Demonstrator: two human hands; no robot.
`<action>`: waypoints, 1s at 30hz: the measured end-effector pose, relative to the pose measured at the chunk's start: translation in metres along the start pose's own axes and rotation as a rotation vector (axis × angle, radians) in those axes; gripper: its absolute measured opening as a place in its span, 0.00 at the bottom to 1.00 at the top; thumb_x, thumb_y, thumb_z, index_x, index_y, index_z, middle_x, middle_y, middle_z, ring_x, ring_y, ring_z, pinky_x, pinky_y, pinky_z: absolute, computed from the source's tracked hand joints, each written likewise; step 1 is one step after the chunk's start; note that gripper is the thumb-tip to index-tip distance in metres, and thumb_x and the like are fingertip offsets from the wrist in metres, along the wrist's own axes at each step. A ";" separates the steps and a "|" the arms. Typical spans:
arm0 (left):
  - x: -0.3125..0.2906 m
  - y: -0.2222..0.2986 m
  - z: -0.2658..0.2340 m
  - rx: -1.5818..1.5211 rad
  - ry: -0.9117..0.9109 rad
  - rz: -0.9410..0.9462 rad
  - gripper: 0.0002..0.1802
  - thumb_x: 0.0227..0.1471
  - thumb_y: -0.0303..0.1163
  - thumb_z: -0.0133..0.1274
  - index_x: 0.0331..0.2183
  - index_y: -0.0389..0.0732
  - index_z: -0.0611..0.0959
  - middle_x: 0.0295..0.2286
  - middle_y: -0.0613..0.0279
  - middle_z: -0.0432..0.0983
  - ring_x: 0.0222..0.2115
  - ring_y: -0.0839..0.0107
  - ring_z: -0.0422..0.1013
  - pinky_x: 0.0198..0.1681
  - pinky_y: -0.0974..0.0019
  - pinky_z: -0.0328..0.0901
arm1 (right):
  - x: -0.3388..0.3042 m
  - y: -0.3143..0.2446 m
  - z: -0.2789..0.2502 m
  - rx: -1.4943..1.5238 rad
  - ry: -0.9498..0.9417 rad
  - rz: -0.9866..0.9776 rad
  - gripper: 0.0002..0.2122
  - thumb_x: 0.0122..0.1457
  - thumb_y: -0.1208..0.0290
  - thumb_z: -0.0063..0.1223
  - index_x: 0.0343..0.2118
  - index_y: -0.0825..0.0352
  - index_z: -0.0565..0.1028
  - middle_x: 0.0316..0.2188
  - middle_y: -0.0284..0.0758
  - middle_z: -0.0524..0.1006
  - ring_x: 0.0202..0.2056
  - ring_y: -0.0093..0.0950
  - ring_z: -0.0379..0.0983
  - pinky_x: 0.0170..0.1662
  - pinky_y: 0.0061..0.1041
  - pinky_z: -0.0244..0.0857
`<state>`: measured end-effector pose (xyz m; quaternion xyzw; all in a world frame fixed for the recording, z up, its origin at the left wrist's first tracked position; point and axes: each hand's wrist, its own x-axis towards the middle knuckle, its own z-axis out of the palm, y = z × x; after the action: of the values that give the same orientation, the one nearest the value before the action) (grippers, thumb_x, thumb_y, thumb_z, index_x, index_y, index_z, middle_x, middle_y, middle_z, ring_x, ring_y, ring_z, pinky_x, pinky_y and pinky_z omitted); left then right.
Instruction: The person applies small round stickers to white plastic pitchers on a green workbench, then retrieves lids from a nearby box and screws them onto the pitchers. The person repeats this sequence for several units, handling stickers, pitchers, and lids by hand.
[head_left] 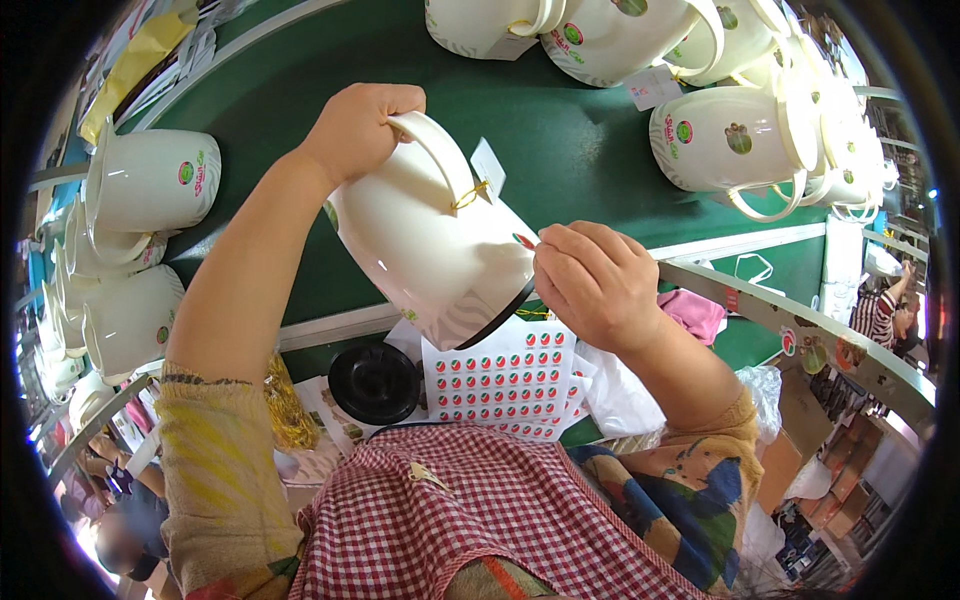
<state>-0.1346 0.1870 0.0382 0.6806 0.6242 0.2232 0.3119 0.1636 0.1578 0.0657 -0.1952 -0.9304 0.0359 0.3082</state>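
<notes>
A white jug (420, 235) with a black bottom rim is tilted over the work surface, its base toward the lower right. My left hand (358, 130) is closed around its upper end beside the curved handle. A small white tag (487, 170) hangs from the handle by a gold twist tie. My right hand (597, 280) is pinched against the jug's side near the base. A small red and green sticker (524, 241) shows at its fingertips, partly hidden. Below lies a sheet of round red and green stickers (497, 375).
Similar white jugs stand at left (155, 180) and in a group at right (735, 140). A black round disc (374, 384), gold twist ties (290, 405) and a pink cloth (692, 312) lie nearby. A metal rail (810, 325) runs along the right.
</notes>
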 end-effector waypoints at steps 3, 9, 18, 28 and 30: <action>-0.004 -0.001 0.001 -0.018 0.016 0.004 0.07 0.38 0.19 0.45 0.22 0.41 0.75 0.20 0.55 0.70 0.23 0.58 0.64 0.28 0.64 0.61 | 0.002 0.005 0.004 -0.037 -0.056 -0.082 0.09 0.39 0.72 0.57 0.27 0.64 0.74 0.32 0.31 0.76 0.31 0.26 0.73 0.29 0.22 0.66; -0.005 0.002 0.002 -0.025 0.036 0.039 0.08 0.37 0.18 0.45 0.22 0.42 0.75 0.21 0.54 0.71 0.24 0.56 0.67 0.28 0.62 0.62 | 0.008 0.002 0.011 -0.036 -0.132 -0.129 0.11 0.39 0.71 0.53 0.28 0.66 0.73 0.28 0.31 0.73 0.29 0.26 0.70 0.29 0.21 0.65; -0.001 0.001 0.005 -0.003 0.026 0.070 0.09 0.36 0.18 0.45 0.23 0.42 0.75 0.21 0.54 0.73 0.24 0.54 0.68 0.28 0.62 0.63 | 0.008 0.004 0.011 -0.045 -0.143 -0.153 0.10 0.41 0.71 0.54 0.28 0.66 0.73 0.29 0.31 0.73 0.29 0.25 0.70 0.28 0.22 0.66; 0.002 0.004 0.006 0.035 0.037 0.096 0.07 0.38 0.18 0.47 0.23 0.41 0.75 0.21 0.55 0.73 0.24 0.56 0.68 0.28 0.62 0.63 | 0.009 0.002 0.007 0.016 -0.247 -0.136 0.09 0.40 0.71 0.54 0.27 0.66 0.73 0.26 0.30 0.71 0.27 0.24 0.68 0.28 0.22 0.64; 0.003 0.006 0.006 0.038 0.027 0.086 0.08 0.37 0.19 0.45 0.23 0.42 0.75 0.22 0.53 0.73 0.25 0.52 0.69 0.29 0.60 0.63 | 0.012 0.002 0.003 0.015 -0.302 -0.131 0.09 0.40 0.71 0.54 0.26 0.66 0.73 0.25 0.30 0.71 0.28 0.24 0.68 0.28 0.22 0.64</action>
<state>-0.1261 0.1889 0.0378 0.7093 0.6028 0.2338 0.2807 0.1541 0.1645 0.0697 -0.1241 -0.9766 0.0518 0.1680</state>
